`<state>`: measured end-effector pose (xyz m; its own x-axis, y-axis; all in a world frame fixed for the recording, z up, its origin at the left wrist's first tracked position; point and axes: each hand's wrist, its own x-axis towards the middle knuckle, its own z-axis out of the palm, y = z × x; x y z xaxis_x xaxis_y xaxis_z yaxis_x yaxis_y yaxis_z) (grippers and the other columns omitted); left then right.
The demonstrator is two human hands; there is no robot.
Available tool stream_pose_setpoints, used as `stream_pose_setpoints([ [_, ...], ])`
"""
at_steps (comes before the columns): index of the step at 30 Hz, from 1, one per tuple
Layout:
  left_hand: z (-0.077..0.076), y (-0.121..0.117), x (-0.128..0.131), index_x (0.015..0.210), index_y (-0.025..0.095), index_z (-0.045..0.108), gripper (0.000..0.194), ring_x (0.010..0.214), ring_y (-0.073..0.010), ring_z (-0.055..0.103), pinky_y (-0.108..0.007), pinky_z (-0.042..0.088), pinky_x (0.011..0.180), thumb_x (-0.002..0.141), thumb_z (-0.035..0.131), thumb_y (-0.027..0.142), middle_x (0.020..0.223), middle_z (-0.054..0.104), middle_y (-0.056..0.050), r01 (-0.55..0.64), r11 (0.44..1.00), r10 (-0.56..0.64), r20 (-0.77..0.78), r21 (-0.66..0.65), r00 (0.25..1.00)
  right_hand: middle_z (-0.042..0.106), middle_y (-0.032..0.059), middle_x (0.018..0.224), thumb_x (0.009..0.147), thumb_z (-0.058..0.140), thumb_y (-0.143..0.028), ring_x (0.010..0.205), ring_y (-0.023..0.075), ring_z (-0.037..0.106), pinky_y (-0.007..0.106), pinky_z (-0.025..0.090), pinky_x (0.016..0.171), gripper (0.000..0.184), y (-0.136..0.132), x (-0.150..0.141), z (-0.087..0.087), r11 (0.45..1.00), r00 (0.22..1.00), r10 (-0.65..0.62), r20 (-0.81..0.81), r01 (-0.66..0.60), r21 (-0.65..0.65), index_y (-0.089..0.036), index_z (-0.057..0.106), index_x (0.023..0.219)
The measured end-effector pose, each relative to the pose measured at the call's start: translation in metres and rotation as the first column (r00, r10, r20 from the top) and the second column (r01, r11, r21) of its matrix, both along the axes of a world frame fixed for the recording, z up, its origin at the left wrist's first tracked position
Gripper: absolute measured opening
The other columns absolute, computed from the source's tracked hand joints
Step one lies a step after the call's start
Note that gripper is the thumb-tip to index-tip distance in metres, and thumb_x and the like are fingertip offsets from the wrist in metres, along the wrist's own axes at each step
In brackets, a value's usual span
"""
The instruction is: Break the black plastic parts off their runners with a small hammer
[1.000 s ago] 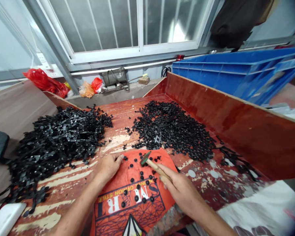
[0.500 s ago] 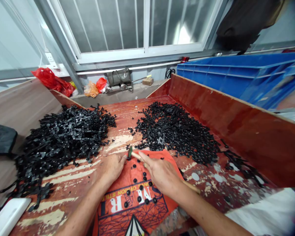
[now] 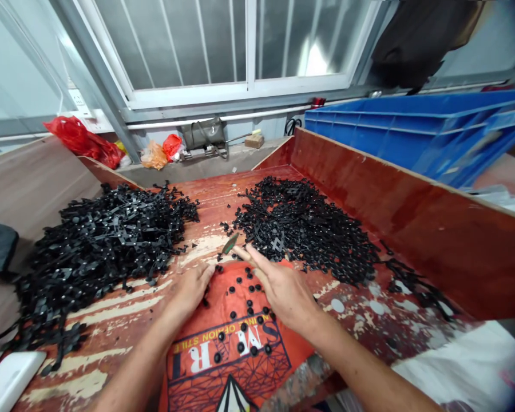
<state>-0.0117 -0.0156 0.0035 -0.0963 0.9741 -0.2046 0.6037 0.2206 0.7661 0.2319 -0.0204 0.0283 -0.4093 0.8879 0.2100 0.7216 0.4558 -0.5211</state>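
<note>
My right hand (image 3: 283, 292) is closed on a small knife (image 3: 230, 244), its greenish blade pointing up and left past my fingertips. Most of the handle is hidden by the hand. An orange-red printed cloth (image 3: 223, 377) lies below both hands, with several small round black pieces (image 3: 241, 347) scattered over it. At the cloth's upper left edge, my left hand (image 3: 193, 289) has its fingers bent and pressed together. A black piece (image 3: 218, 268) shows by its fingertips; whether the fingers grip it is unclear.
A heap of black linked parts (image 3: 115, 234) lies on the left and another heap of small black parts (image 3: 309, 229) on the right. A reddish board (image 3: 390, 223) walls the right side, beside a blue crate (image 3: 377, 134). At lower left sits a white object (image 3: 15, 377).
My right hand has moved slightly up, and the blade now stands farther up, away from my left fingertips. My left hand has shifted a little left. More black pieces show on the cloth.
</note>
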Motion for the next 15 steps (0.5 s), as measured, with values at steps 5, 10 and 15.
stream_pose_setpoints([
  [5,0.027,-0.016,-0.007,0.144,0.033,0.041,0.082,0.088,-0.0176,0.064,-0.029,0.049,0.077,0.071,0.077,0.026,0.106,0.067,-0.003,0.015,0.995,0.063,0.706,-0.103,0.705,0.068,0.0009,0.127,0.1,0.039,-0.023,0.108,0.0216,0.068,0.036,0.054,0.093,0.05,-0.005,0.023,-0.007,0.992,0.988,-0.089,-0.129,0.075,-0.104,-0.038,0.04,0.149],
  [10,0.019,-0.027,0.007,0.098,0.019,0.07,0.041,0.079,-0.0146,0.065,-0.025,0.049,0.072,0.06,0.084,0.023,0.099,0.07,-0.004,-0.029,0.995,0.087,0.681,-0.097,0.727,0.05,-0.0049,0.147,0.103,0.035,-0.023,0.13,0.0195,0.053,0.041,0.045,0.108,0.049,-0.025,0.039,-0.009,0.983,0.968,-0.046,-0.247,0.0,-0.183,-0.042,0.037,0.148],
  [15,-0.005,-0.025,0.017,0.084,0.013,0.069,0.032,0.051,-0.007,0.054,-0.02,0.043,0.056,0.059,0.083,0.029,0.067,0.066,0.001,-0.117,0.987,0.161,0.644,-0.11,0.748,0.052,-0.0074,0.145,0.103,0.037,-0.021,0.124,0.0173,0.058,0.038,0.048,0.105,0.053,-0.038,0.044,-0.003,0.977,0.979,-0.025,-0.203,-0.02,-0.214,-0.046,0.031,0.15],
])
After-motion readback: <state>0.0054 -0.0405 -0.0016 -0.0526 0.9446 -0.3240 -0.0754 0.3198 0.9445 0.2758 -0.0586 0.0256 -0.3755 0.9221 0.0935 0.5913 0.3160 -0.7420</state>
